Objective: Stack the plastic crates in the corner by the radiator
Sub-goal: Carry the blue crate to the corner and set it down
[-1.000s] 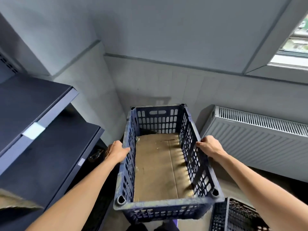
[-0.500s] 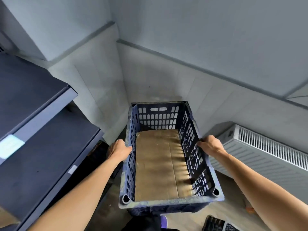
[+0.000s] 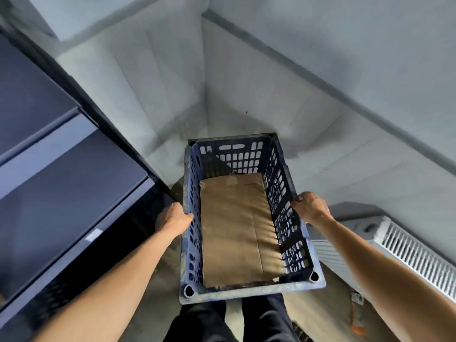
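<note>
Standing at far left, dark shelving (image 3: 56,174) crowds the corner. Next, the left hand (image 3: 174,219) is clenched on the blue crate (image 3: 249,291) at its left rim; the right hand (image 3: 309,208) grasps the opposite rim, the crate carried over the floor just short of the corner. It looks rigid, perforated and light, holding only a cardboard liner (image 3: 234,225). Beyond, the radiator (image 3: 417,253) is cut off, and anything beneath the crate is hidden.

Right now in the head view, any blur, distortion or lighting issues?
Head view: wide-angle bending skews the walls and the dark shelving; edges are soft with motion blur; the blue crate and its cardboard liner read clearly; slatted light falls on the liner's right side; no glare.
</note>
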A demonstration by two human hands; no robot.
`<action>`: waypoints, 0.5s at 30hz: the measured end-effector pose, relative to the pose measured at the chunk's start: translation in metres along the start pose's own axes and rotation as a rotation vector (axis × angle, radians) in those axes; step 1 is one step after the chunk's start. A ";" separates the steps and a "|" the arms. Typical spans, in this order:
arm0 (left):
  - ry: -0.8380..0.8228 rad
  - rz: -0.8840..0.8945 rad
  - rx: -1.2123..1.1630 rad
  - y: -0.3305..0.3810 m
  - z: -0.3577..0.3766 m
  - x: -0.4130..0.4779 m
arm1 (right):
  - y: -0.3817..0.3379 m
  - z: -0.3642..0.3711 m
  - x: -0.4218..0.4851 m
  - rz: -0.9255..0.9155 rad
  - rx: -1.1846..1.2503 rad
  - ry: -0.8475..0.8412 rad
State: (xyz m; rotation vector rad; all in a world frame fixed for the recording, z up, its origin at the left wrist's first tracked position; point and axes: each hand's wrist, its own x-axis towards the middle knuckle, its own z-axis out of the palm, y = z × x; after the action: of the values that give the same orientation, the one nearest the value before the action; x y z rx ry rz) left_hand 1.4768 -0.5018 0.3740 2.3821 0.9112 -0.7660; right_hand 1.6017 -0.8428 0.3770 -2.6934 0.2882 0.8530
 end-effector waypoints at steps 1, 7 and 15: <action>0.003 -0.027 -0.006 0.002 0.005 -0.001 | -0.001 -0.001 0.009 -0.018 -0.020 -0.012; 0.040 -0.198 -0.098 0.022 0.046 -0.016 | -0.002 -0.002 0.069 -0.168 -0.103 -0.113; 0.035 -0.281 -0.299 0.023 0.126 0.000 | -0.003 0.032 0.143 -0.284 -0.151 -0.133</action>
State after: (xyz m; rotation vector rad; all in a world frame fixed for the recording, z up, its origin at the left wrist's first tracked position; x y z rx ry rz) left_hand 1.4519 -0.5922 0.2870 2.0374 1.2964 -0.6381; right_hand 1.7006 -0.8435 0.2686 -2.7063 -0.1916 0.9931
